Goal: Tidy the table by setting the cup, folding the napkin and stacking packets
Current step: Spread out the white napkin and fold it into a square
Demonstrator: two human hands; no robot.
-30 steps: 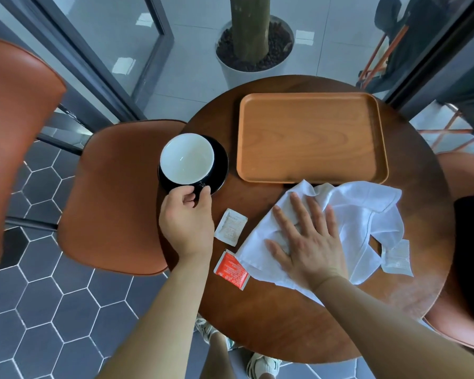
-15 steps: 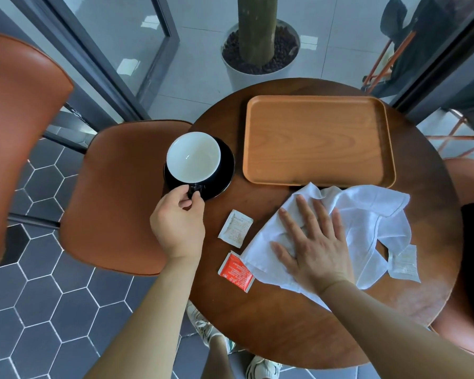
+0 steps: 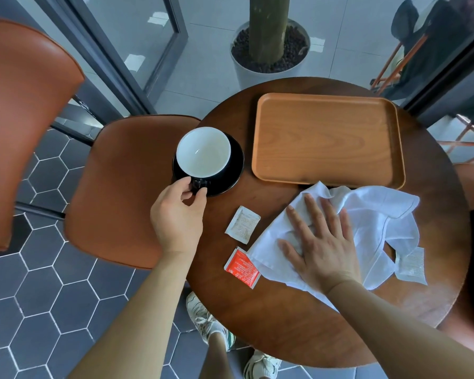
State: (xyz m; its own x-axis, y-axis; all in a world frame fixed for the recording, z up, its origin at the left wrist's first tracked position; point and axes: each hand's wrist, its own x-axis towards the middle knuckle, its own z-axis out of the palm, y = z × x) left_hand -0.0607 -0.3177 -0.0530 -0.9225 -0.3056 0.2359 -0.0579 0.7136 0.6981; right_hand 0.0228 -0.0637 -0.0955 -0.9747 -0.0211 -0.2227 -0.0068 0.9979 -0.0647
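Cup (image 3: 203, 151) upright on a black saucer (image 3: 234, 165) at the bench's (image 3: 285, 324) left edge, handle pointing toward the person. Left hand (image 3: 177, 220): fingers (image 3: 201, 194) pinch that handle. Right hand (image 3: 322, 242) lies flat, fingers spread, on the crumpled white napkin (image 3: 375, 217), which touches the empty wooden tray's (image 3: 326, 138) near rim. Red packet (image 3: 241, 267) and white packet (image 3: 242, 224) lie between the hands, long axes running diagonally. Another white packet (image 3: 411, 266) sits at the napkin's right.

Unreadable small print on packets (image 3: 242, 224)
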